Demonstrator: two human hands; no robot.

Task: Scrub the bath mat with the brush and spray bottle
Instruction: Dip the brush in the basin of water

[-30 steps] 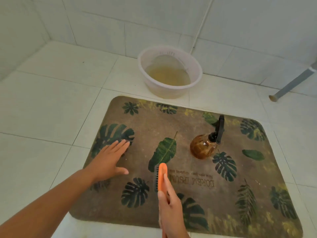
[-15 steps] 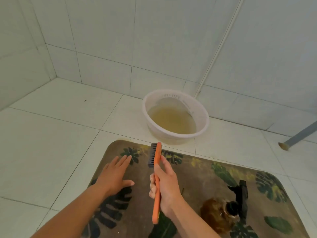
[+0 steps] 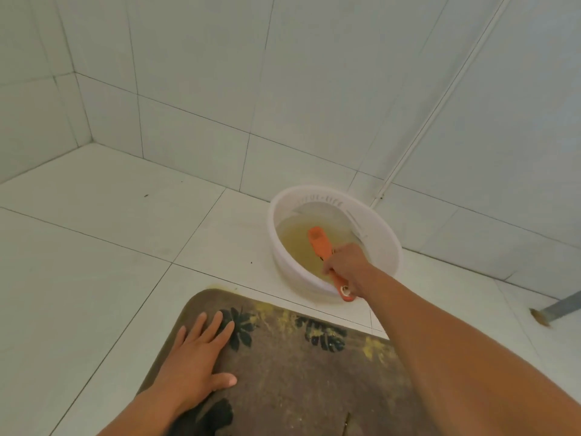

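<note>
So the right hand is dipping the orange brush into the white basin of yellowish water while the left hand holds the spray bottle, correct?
Not quite. In the head view the left hand holds no spray bottle; it lies flat, fingers spread, on the bath mat. The rest stands: the right hand holds the orange brush in the white basin of yellowish water.

Glossy pale tiled walls (image 3: 314, 89) meet a large-tiled white floor (image 3: 94, 247); a thin white pipe (image 3: 440, 102) runs down the wall.
</note>
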